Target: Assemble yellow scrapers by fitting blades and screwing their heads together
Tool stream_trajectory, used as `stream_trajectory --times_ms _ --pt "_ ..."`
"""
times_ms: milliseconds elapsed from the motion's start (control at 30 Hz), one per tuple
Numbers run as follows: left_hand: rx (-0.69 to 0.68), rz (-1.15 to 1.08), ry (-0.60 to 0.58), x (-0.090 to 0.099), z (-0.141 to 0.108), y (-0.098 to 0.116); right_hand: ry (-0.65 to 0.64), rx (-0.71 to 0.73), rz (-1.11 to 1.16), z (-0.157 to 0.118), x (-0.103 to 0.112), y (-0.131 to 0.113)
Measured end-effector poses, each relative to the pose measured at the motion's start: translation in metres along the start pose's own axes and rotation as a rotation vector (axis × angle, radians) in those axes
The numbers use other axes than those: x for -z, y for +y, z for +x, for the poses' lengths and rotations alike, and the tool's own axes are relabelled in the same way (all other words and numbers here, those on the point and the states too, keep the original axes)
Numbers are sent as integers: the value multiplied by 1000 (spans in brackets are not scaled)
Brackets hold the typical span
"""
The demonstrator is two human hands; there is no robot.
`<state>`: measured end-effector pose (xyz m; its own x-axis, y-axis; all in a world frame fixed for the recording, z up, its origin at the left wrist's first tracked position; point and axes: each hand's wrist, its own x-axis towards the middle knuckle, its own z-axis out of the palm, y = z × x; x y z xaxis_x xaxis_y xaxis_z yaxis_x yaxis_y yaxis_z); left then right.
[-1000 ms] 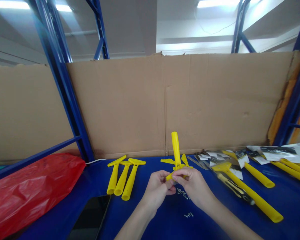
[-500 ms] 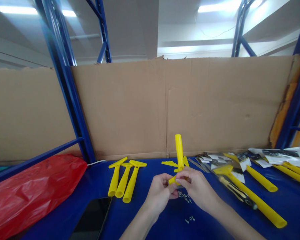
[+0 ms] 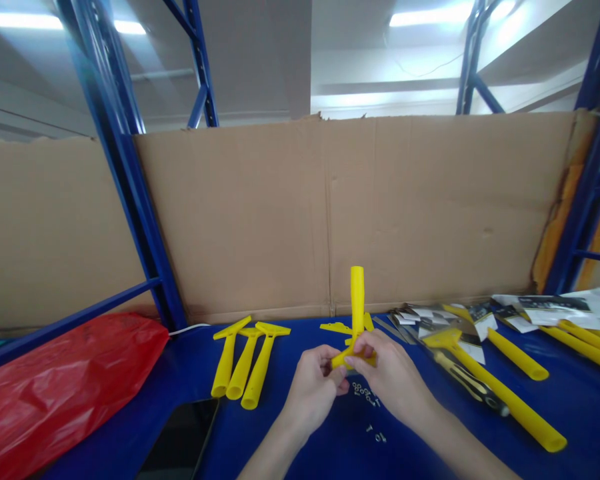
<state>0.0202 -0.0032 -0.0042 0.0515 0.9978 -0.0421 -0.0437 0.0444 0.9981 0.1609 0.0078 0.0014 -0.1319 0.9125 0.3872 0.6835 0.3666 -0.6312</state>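
Observation:
Both hands hold one yellow scraper-like tool (image 3: pixel 357 300), its hollow handle pointing up and its wide head low between them. My left hand (image 3: pixel 316 380) pinches the left end of the head. The fingers of my right hand (image 3: pixel 387 367) are closed on the head near the base of the handle. Small metal screws and nuts (image 3: pixel 364 392) lie on the blue surface just below the hands, with a few more (image 3: pixel 377 435) nearer to me. Behind the held tool are flat yellow pieces (image 3: pixel 336 327), partly hidden.
Three yellow tools (image 3: pixel 243 363) and a black phone (image 3: pixel 180 440) lie at left, beside a red plastic bag (image 3: pixel 75 387). At right are a screwdriver (image 3: pixel 467 383), a long yellow scraper (image 3: pixel 515 400), more handles and printed packaging (image 3: pixel 555 310). Cardboard (image 3: pixel 250 220) stands behind.
The held tool's handle has turned more upright, and more of its head shows between the hands. My right fingers have shifted slightly on it. The whole view has moved a little.

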Motion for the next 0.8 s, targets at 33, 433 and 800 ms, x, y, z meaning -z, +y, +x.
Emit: stream_trajectory --times_ms 33,433,800 --pt "5 4 -1 0 -1 1 -8 5 8 0 0 -1" --pt "94 -30 -32 -5 -5 3 -25 51 158 -2 1 8" --pt "173 -143 78 3 -2 6 239 -146 -294 -13 78 68"
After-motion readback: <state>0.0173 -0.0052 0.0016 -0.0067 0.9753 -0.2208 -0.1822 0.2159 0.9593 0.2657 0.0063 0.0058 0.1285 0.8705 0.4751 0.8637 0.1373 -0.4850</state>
